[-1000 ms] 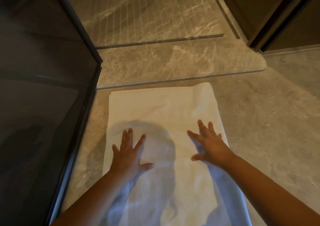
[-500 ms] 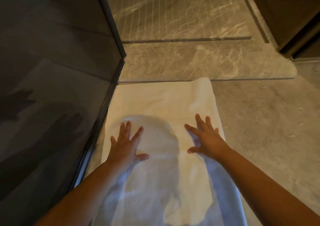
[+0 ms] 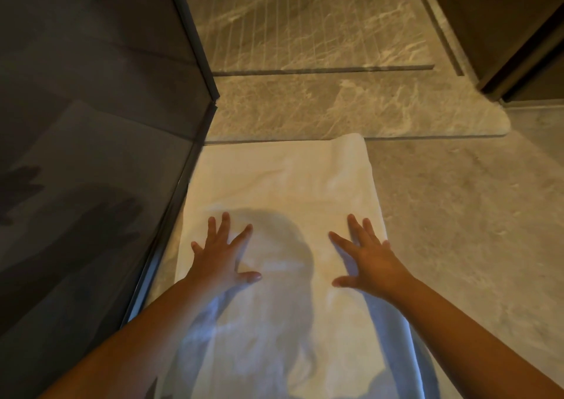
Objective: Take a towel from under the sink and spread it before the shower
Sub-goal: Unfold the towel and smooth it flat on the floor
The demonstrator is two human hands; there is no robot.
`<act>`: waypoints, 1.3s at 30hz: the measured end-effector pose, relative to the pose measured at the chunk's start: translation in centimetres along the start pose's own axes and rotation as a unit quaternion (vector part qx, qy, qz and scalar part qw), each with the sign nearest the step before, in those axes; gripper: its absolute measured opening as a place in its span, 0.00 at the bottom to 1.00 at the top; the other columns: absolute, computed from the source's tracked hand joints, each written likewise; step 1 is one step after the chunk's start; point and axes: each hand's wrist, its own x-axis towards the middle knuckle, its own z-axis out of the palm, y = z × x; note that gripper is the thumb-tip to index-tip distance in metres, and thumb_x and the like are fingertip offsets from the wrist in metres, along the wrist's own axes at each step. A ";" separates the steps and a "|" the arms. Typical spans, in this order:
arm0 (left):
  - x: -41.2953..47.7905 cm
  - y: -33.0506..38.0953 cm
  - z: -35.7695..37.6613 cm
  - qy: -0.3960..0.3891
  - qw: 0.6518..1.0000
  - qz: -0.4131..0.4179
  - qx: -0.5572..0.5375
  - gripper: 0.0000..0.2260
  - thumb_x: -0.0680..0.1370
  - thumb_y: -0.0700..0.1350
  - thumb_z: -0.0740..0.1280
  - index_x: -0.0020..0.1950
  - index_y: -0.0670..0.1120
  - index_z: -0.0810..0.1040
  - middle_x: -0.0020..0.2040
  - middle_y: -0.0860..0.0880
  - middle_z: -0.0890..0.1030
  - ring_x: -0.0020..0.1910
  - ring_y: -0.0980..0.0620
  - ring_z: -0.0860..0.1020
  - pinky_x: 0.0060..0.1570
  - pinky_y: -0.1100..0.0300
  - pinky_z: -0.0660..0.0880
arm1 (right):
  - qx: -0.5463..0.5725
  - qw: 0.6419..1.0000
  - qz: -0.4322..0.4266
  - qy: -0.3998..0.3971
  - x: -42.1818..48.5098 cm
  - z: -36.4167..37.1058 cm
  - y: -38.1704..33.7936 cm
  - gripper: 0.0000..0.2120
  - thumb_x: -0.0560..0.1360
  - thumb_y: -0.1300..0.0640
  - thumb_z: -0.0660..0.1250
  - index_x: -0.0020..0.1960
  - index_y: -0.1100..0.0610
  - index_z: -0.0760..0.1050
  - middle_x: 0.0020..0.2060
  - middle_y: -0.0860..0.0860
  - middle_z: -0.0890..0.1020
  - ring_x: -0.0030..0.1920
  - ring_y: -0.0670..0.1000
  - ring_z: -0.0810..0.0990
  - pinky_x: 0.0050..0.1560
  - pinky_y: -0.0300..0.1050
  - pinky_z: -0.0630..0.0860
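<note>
Left hand: laid palm-down on the towel, close to its left edge; the grip is wide, the fingers are spread and straight, and nothing is held
Right hand: laid palm-down on the towel close to its right edge, level with the left hand; the grip is wide, the fingers are splayed, the thumb is pointed inward, and nothing is held
Towel: white, spread flat on the floor under both hands; it is seen to run ahead of the fingertips and back beneath the forearms to the lower edge of the view
Far edge of towel: set just against the sill, ahead of both hands; the corner ahead of the right hand is slightly rolled up
Shadow: cast on the towel between the two hands
Shower floor: grooved marbled stone, found beyond the sill, well ahead of the fingertips
Glass panel: dark, stood to the left of the left hand; its lower frame is run alongside the towel's left edge
Dark frame: seen ahead and to the right of the right hand, well apart from it
</note>
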 end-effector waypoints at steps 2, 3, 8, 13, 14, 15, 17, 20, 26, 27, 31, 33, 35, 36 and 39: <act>0.5 0.2 -0.4 -0.007 1.000 0.002 0.010 0.45 0.67 0.66 0.67 0.74 0.59 0.43 0.74 0.45 0.30 0.71 0.41 0.30 0.66 0.31 0.48 | -0.005 1.000 0.006 -0.008 -0.1 0.0 0.4 0.45 0.68 0.38 0.68 0.74 0.42 0.43 0.74 0.53 0.33 0.74 0.59 0.34 0.69 0.68 0.55; 0.7 0.3 -0.5 -0.008 1.000 0.002 0.014 0.45 0.67 0.66 0.68 0.74 0.59 0.42 0.74 0.45 0.30 0.71 0.40 0.31 0.66 0.31 0.49 | 0.000 1.000 0.010 -0.007 -0.1 0.0 0.5 0.45 0.67 0.38 0.68 0.74 0.42 0.43 0.74 0.53 0.33 0.74 0.59 0.34 0.68 0.68 0.55; 1.4 0.2 -0.7 -0.009 0.999 0.014 0.028 0.46 0.66 0.66 0.68 0.74 0.59 0.42 0.74 0.45 0.30 0.71 0.39 0.31 0.65 0.30 0.49 | -0.004 1.000 0.023 0.004 -0.1 0.2 0.5 0.45 0.67 0.38 0.68 0.73 0.42 0.43 0.75 0.54 0.34 0.74 0.60 0.35 0.68 0.67 0.57; 1.4 0.0 -0.4 0.004 1.000 0.016 0.009 0.44 0.67 0.66 0.67 0.74 0.59 0.44 0.75 0.46 0.32 0.72 0.42 0.31 0.66 0.32 0.48 | -0.010 1.000 0.022 -0.001 -0.2 0.0 0.4 0.45 0.68 0.38 0.67 0.74 0.42 0.42 0.74 0.54 0.34 0.74 0.60 0.35 0.69 0.67 0.56; 1.2 0.0 -0.4 0.015 1.000 0.013 -0.008 0.42 0.69 0.64 0.67 0.74 0.59 0.45 0.75 0.47 0.34 0.73 0.43 0.32 0.67 0.33 0.48 | -0.011 1.000 0.023 -0.002 -0.3 -0.1 0.3 0.44 0.68 0.38 0.67 0.74 0.43 0.42 0.74 0.55 0.34 0.74 0.60 0.35 0.69 0.67 0.55; 0.9 0.0 -0.3 0.031 0.999 0.006 -0.030 0.40 0.70 0.62 0.67 0.74 0.57 0.47 0.76 0.47 0.37 0.73 0.45 0.34 0.68 0.36 0.48 | -0.014 1.000 0.022 -0.001 -0.4 -0.1 0.2 0.44 0.69 0.38 0.67 0.74 0.43 0.42 0.74 0.55 0.34 0.74 0.60 0.35 0.70 0.66 0.55; -0.1 -0.1 0.1 0.082 0.994 -0.013 -0.072 0.34 0.73 0.57 0.66 0.74 0.53 0.53 0.77 0.45 0.45 0.75 0.46 0.42 0.70 0.42 0.53 | -0.020 1.000 0.017 0.005 -0.5 -0.1 -0.1 0.43 0.70 0.38 0.66 0.74 0.44 0.43 0.75 0.56 0.36 0.74 0.60 0.37 0.70 0.64 0.55; -2.6 -0.9 0.9 0.154 0.985 -0.031 -0.078 0.28 0.74 0.53 0.67 0.71 0.48 0.62 0.74 0.42 0.58 0.72 0.43 0.56 0.66 0.49 0.62 | -0.009 1.000 -0.004 0.015 -0.9 0.1 -0.9 0.39 0.71 0.40 0.65 0.74 0.45 0.47 0.76 0.55 0.39 0.75 0.59 0.39 0.71 0.61 0.54; -7.0 -3.5 2.2 0.143 0.987 -0.068 -0.027 0.18 0.72 0.49 0.69 0.59 0.43 0.73 0.60 0.40 0.71 0.62 0.40 0.68 0.57 0.48 0.70 | -0.023 0.996 -0.078 0.029 -1.3 0.8 -4.4 0.35 0.73 0.43 0.64 0.74 0.48 0.51 0.76 0.55 0.47 0.75 0.56 0.46 0.72 0.54 0.56; -7.5 -3.6 2.2 0.150 0.984 -0.083 -0.043 0.16 0.71 0.47 0.70 0.55 0.42 0.74 0.55 0.40 0.73 0.58 0.40 0.71 0.53 0.47 0.71 | -0.027 0.994 -0.098 0.030 -1.3 0.9 -5.2 0.35 0.73 0.43 0.64 0.74 0.49 0.52 0.76 0.56 0.49 0.75 0.56 0.49 0.71 0.53 0.58; -9.5 -3.8 3.3 0.155 0.965 -0.169 -0.125 0.17 0.70 0.44 0.73 0.56 0.40 0.75 0.55 0.38 0.74 0.56 0.39 0.73 0.53 0.50 0.70 | 0.008 0.988 -0.154 0.018 -1.4 1.3 -7.8 0.32 0.75 0.45 0.63 0.73 0.52 0.54 0.73 0.56 0.55 0.73 0.53 0.56 0.67 0.48 0.63; -10.1 -3.9 3.9 0.155 0.955 -0.196 -0.162 0.19 0.70 0.43 0.73 0.59 0.40 0.74 0.58 0.38 0.73 0.58 0.39 0.72 0.56 0.52 0.69 | 0.027 0.986 -0.162 0.014 -1.5 1.6 -8.9 0.30 0.75 0.46 0.63 0.73 0.51 0.56 0.72 0.54 0.57 0.72 0.51 0.57 0.66 0.46 0.64; -10.3 -3.9 4.2 0.151 0.944 -0.223 -0.187 0.20 0.70 0.43 0.73 0.59 0.40 0.73 0.57 0.38 0.73 0.58 0.39 0.72 0.55 0.52 0.70 | 0.040 0.986 -0.165 0.009 -1.6 1.8 -9.5 0.30 0.74 0.46 0.63 0.73 0.50 0.57 0.72 0.53 0.59 0.71 0.50 0.58 0.65 0.45 0.65; -10.3 -3.9 4.2 0.151 0.939 -0.236 -0.199 0.21 0.69 0.43 0.73 0.59 0.39 0.73 0.56 0.38 0.74 0.56 0.40 0.73 0.54 0.52 0.70 | 0.047 0.985 -0.163 0.006 -1.6 1.8 -9.6 0.30 0.74 0.47 0.64 0.73 0.50 0.57 0.71 0.53 0.60 0.71 0.50 0.59 0.65 0.45 0.65; -10.1 -3.8 3.9 0.162 0.915 -0.269 -0.253 0.23 0.68 0.42 0.75 0.59 0.38 0.72 0.50 0.39 0.77 0.50 0.41 0.77 0.47 0.55 0.71 | 0.067 0.985 -0.157 0.004 -1.6 1.8 -9.6 0.30 0.74 0.48 0.65 0.72 0.50 0.59 0.70 0.53 0.62 0.70 0.51 0.61 0.64 0.46 0.66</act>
